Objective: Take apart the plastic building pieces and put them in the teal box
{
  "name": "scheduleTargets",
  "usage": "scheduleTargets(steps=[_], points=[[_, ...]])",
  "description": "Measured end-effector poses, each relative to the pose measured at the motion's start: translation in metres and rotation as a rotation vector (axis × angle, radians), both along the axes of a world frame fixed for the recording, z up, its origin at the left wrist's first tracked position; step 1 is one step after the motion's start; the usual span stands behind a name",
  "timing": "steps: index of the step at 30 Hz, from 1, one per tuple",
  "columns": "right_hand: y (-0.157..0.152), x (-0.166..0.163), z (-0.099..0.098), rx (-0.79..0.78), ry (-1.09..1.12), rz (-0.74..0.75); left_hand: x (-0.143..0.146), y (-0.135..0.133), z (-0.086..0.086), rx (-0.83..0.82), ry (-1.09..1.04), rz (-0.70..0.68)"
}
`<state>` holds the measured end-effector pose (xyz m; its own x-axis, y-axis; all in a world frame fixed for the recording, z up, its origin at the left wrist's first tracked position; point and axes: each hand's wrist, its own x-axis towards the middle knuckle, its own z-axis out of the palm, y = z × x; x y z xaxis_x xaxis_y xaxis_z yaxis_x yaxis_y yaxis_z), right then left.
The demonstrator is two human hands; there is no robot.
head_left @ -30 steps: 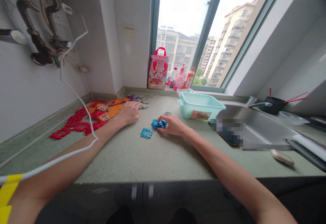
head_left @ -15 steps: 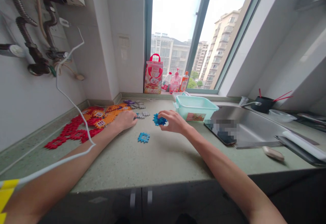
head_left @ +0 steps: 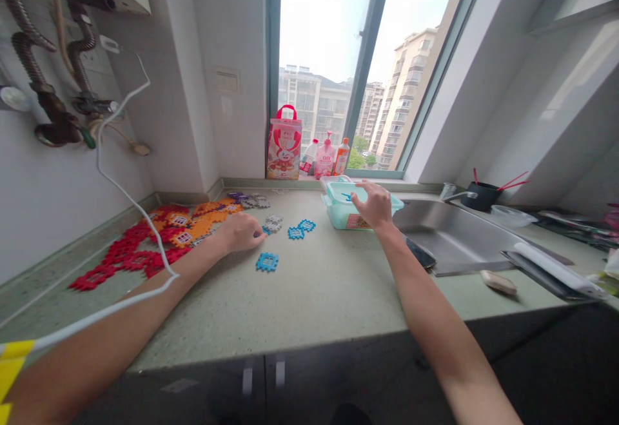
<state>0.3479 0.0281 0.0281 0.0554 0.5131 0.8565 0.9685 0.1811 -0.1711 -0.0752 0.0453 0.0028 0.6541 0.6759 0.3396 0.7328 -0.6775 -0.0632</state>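
Observation:
My left hand (head_left: 240,232) rests low over the counter with its fingers curled. Its fingertips are closed on a blue notched plastic building piece (head_left: 265,229), mostly hidden by the hand, beside grey pieces (head_left: 273,222). My right hand (head_left: 374,204) is over the mint-green plastic basket (head_left: 341,217), thumb and fingers apart. Just left of the thumb, a blue piece (head_left: 346,197) shows inside the basket's opening, apart from the fingers. Two blue square pieces (head_left: 296,233) lie together on the counter between the hands. Another light-blue square piece (head_left: 267,262) lies nearer the front.
Red pieces (head_left: 120,251), orange pieces (head_left: 207,216) and purple pieces (head_left: 235,196) spread along the left wall. A white cable (head_left: 140,209) hangs across my left forearm. Right of the basket are a phone (head_left: 420,254), a steel sink (head_left: 454,235) and a soap bar (head_left: 498,282).
My right hand has moved right, from above the counter to the basket, and its fingers have opened. Two blue pieces now show where it was. My left hand stays near the grey pieces.

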Motion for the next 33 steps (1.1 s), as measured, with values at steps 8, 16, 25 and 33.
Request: scheduleTargets(steps=[8,16,25,33], points=[[-0.009,-0.083,-0.027,-0.204,-0.217,0.569,0.01,-0.014,-0.002,-0.173,-0.074,-0.344],[0.007,-0.114,-0.076,-0.607,-0.228,0.595,-0.01,0.003,0.0,-0.073,-0.058,-0.361],[0.01,-0.104,-0.066,-0.495,-0.096,0.538,-0.036,0.021,0.006,-0.28,0.022,-0.117],[0.024,-0.107,-0.077,-0.577,-0.081,0.399,-0.031,0.024,0.002,-0.454,-0.212,-0.148]])
